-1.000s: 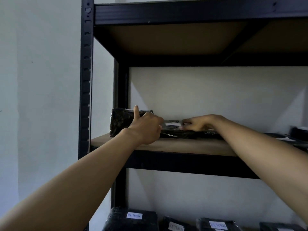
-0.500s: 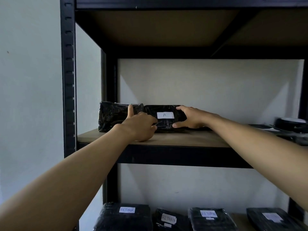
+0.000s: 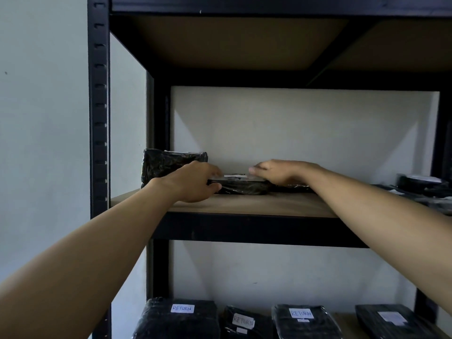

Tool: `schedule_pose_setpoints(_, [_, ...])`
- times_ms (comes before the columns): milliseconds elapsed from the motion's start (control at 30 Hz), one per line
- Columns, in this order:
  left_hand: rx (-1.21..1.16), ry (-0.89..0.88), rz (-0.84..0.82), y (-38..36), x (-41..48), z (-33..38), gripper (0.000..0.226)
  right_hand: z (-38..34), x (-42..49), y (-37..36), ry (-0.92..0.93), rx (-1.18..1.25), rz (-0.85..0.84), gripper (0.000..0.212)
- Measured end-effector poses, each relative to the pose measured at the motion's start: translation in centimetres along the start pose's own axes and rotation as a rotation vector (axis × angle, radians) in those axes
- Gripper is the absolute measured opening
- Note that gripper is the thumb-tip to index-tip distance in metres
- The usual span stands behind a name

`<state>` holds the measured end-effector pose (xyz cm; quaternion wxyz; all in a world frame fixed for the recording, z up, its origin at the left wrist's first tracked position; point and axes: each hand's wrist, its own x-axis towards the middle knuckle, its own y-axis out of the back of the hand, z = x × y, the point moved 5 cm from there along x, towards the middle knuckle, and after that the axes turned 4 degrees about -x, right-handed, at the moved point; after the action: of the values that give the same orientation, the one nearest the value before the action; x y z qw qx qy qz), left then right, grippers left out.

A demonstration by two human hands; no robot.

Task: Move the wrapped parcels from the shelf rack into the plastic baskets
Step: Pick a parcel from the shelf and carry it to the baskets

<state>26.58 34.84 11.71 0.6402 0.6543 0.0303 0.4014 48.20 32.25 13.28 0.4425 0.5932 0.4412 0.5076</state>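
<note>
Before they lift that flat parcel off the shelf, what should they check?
1. Grip of the left hand on the flat parcel, at its left end: ok.
2. Hold of the right hand, lying on top: cannot tell.
3. Parcel resting flat on the shelf board: ok.
4. Gap to the upright parcel: cannot tell, the left hand hides it.
5. A basket ready: cannot tell, none in view.

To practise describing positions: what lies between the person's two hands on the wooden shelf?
Head view: a flat black plastic-wrapped parcel with a white label; the left hand grips one end, the right hand rests on the other.
</note>
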Motion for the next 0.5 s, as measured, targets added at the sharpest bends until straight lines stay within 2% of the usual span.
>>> schedule_pose_setpoints(100, [-0.029, -0.004, 0.019, 0.3, -0.5, 0.1, 0.034, 0.9, -1.7, 1.8, -0.008, 0.001, 0.078, 0.067])
schedule_pose_setpoints(233, [-0.007, -0.039, 0.044, 1.0, -1.2, 1.2, 0.034, 3.6, -4.2, 3.4, -0.093, -0.090, 0.109, 0.048])
schedule_pose_setpoints(500, [0.000, -0.124, 0.062, 0.9, 1.0, 5.5, 0.040, 6.6, -5.5, 2.2, -0.219, -0.255, -0.058, 0.050])
